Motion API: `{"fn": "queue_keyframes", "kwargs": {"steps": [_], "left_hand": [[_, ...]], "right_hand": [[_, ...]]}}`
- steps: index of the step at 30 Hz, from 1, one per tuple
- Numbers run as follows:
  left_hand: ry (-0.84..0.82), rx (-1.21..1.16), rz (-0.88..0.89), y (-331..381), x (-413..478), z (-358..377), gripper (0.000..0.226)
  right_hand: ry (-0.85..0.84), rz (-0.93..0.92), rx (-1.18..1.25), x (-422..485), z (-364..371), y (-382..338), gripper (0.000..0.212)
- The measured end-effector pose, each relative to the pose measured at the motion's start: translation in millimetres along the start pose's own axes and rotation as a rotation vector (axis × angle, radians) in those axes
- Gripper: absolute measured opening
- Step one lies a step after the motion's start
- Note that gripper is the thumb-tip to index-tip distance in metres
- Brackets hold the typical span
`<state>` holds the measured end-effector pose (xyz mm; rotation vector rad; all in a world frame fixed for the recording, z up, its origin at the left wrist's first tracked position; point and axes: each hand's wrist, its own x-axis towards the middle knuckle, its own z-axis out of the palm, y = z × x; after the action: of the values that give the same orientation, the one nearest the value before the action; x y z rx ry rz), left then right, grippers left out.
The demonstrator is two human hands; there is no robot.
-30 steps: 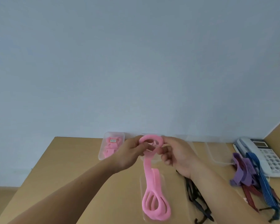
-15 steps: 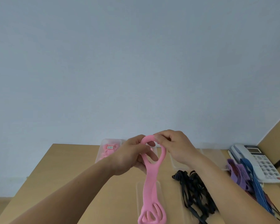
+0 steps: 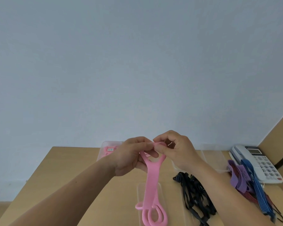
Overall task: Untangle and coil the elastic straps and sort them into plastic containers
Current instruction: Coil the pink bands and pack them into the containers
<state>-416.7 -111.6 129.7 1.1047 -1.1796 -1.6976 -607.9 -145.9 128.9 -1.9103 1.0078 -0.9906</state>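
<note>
A pink elastic strap [image 3: 151, 178] hangs from both hands above the wooden table [image 3: 69, 173]. My left hand [image 3: 132, 154] grips the top loop from the left, fingers curled through it. From the right, my right hand [image 3: 175, 149] pinches the same loop's upper edge between thumb and fingertips. The strap's lower loops dangle over a clear plastic container [image 3: 140, 191] near the table's front. A second clear container [image 3: 104, 147] at the back left holds coiled pink straps with a label.
A tangle of black straps [image 3: 193, 194] lies right of centre. Purple [image 3: 238, 176], dark red and blue striped straps [image 3: 258, 186] pile up at the right beside a white desk phone [image 3: 259, 162]. More clear containers [image 3: 214, 154] stand at the back. A pale wall fills the background.
Both hands have closed in on the strap's top loop, folding it smaller. The hanging strap has risen a little, and the view has tilted.
</note>
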Motion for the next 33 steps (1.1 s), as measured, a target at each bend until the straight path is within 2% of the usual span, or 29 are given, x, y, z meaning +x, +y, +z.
{"fn": "queue_keyframes", "kwargs": {"steps": [2, 6, 11, 15, 19, 22, 26, 29, 33], "left_hand": [[-0.019, 0.060, 0.020, -1.3, -0.7, -0.4, 0.029], [0.001, 0.227, 0.071, -2.3, -1.2, -1.0, 0.022], [0.063, 0.250, 0.101, -5.3, 0.6, -1.9, 0.015], [0.098, 0.162, 0.033, -6.3, 3.8, 1.1, 0.016], [0.027, 0.020, -0.113, -2.0, 3.5, -1.3, 0.024], [0.026, -0.081, -0.126, -1.2, 4.2, -2.6, 0.021], [0.008, -0.094, -0.113, -0.9, 6.1, -3.9, 0.019], [-0.006, -0.135, -0.110, -1.2, 4.5, -6.0, 0.011], [0.071, -0.083, -0.048, -5.0, 7.0, -4.9, 0.019]], "right_hand": [[-0.046, 0.061, 0.086, -1.1, -3.4, -1.1, 0.003], [-0.127, 0.118, -0.012, -0.8, -8.3, -2.5, 0.024], [-0.118, 0.134, -0.066, 1.9, -9.2, 0.8, 0.010], [-0.045, 0.040, -0.180, 0.1, -2.4, 3.3, 0.011], [0.017, -0.102, -0.296, -0.7, 0.3, 5.4, 0.014], [0.013, -0.207, -0.368, -1.0, 2.9, 6.0, 0.014], [0.044, -0.327, -0.428, -2.0, 5.0, 9.4, 0.009], [0.036, -0.325, -0.385, -3.0, 3.7, 14.1, 0.009], [-0.047, -0.175, -0.136, -5.0, 2.8, 18.9, 0.010]]}}
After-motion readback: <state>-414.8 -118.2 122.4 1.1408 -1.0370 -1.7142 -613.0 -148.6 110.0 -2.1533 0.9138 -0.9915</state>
